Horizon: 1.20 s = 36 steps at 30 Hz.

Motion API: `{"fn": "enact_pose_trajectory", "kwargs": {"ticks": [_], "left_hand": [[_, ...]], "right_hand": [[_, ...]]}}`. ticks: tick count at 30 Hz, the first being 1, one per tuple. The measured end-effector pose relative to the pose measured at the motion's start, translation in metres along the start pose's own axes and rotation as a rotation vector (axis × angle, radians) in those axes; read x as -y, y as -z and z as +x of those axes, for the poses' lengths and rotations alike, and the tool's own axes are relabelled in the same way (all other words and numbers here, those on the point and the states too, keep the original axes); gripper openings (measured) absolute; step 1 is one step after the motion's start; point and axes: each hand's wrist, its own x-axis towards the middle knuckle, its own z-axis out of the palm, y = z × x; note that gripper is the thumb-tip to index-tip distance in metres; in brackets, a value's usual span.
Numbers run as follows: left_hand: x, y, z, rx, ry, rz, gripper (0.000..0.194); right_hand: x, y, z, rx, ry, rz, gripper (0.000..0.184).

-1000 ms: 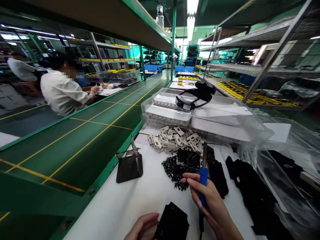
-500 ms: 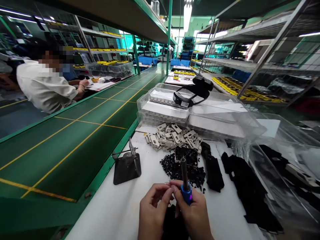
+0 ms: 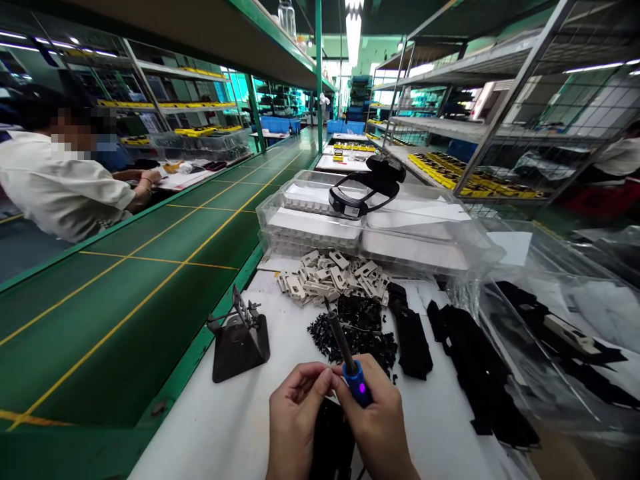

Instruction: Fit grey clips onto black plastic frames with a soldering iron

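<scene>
Both hands have drawn together over the near part of the counter (image 3: 210, 427), the left hand (image 3: 296, 417) now raised from beside the black plastic part to sit against the right hand (image 3: 375, 420). The right hand's grip is clenched round the blue handle of a soldering iron (image 3: 347, 353), a small violet light showing on it (the only spot of that colour on the counter). The dark shaft tilts forward and to the left out of the fist, with its tip above a heap of small black plastic pieces (image 3: 353, 340). The left fingers (image 3: 325, 378) curl in beside the handle; whether they pinch anything, I cannot tell. Below both hands lies a black plastic part (image 3: 330, 437), partly hidden by them. Farther on sit a pile of beige connector housings (image 3: 330, 280) and a metal soldering iron stand (image 3: 239, 340), empty, to the left. Stacked clear plastic trays (image 3: 310, 227) carry a black headband magnifier (image 3: 365, 190). Long black plastic strips (image 3: 475, 373) lie to the right. Across a green conveyor belt (image 3: 125, 300), a co-worker in a white shirt (image 3: 55, 183) works at another bench.
</scene>
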Motion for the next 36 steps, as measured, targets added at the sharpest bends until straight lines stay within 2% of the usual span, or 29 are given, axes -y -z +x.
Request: {"fn": "enact_pose_trajectory", "kwargs": {"ticks": [6, 11, 15, 21, 24, 27, 30, 32, 34, 36], "left_hand": [[-0.003, 0.001, -0.005, 0.007, -0.207, 0.192, 0.028], [-0.005, 0.001, -0.011, 0.060, -0.276, 0.226, 0.029], [-0.005, -0.001, -0.018, 0.060, -0.215, 0.112, 0.031], [-0.001, -0.013, -0.028, -0.012, 0.027, -0.342, 0.036], [-0.002, -0.019, -0.031, 0.025, 0.076, -0.453, 0.034], [-0.003, -0.021, -0.034, 0.092, 0.055, -0.460, 0.032], [-0.004, -0.014, -0.037, 0.181, 0.013, -0.381, 0.035], [-0.004, -0.003, -0.038, 0.239, -0.037, -0.279, 0.037], [-0.002, 0.013, -0.037, 0.259, -0.111, -0.119, 0.039], [0.001, 0.031, -0.035, 0.217, -0.175, 0.145, 0.040]], "right_hand": [[0.004, 0.000, 0.001, 0.017, -0.084, -0.080, 0.016], [0.009, -0.001, 0.004, 0.066, -0.357, 0.091, 0.019], [0.013, -0.001, 0.002, 0.042, -0.468, 0.259, 0.022], [0.014, 0.007, -0.002, -0.008, -0.528, 0.340, 0.031], [0.019, 0.012, -0.003, -0.023, -0.516, 0.370, 0.031], [0.025, 0.017, -0.005, -0.068, -0.520, 0.361, 0.033], [0.027, 0.021, -0.009, -0.097, -0.543, 0.316, 0.038], [0.027, 0.025, -0.014, -0.126, -0.576, 0.298, 0.043], [0.029, 0.032, -0.022, -0.131, -0.641, 0.293, 0.049], [0.035, 0.044, -0.032, -0.109, -0.716, 0.271, 0.052]]}}
